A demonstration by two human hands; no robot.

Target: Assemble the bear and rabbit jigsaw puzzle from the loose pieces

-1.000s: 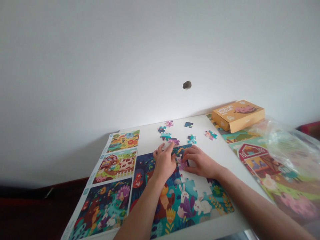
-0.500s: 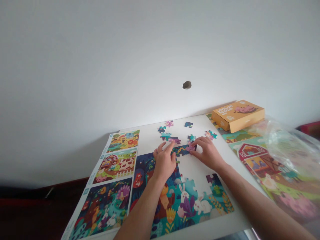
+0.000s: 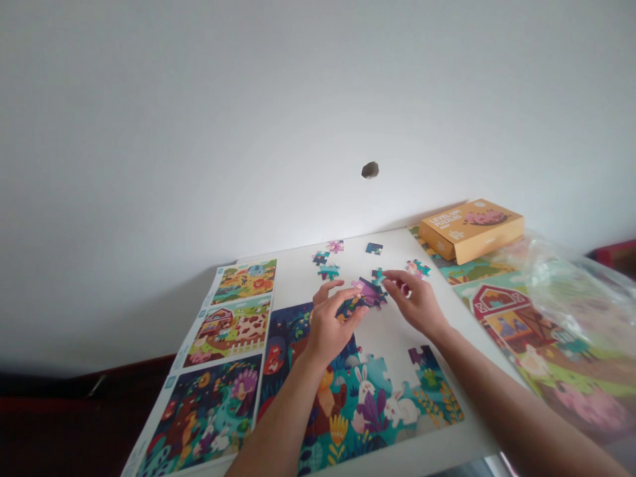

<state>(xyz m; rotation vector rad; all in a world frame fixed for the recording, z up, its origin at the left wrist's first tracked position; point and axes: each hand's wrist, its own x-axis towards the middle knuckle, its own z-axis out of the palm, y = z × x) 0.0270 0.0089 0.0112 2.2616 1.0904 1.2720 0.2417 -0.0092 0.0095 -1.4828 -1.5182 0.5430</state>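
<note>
My left hand pinches a purple puzzle piece between thumb and fingers, over the top edge of the partly assembled puzzle. My right hand is closed just to the right of it, its fingertips close to a teal piece. A dark pink bit of a puzzle piece shows between the right fingers; most of it is hidden. The assembled part shows white rabbits, a squirrel and plants, with a white gap at its upper right. Behind my left hand lies a teal piece.
Loose pieces lie further back, among them a pink one and a dark blue one. A picture sheet lies at left. On the right are an orange puzzle box, a farm puzzle and a clear plastic bag.
My left hand has brought the purple piece to the right and towards me. The right fingers have come off the top strip of the puzzle and lifted slightly, with the pink piece now between them.
</note>
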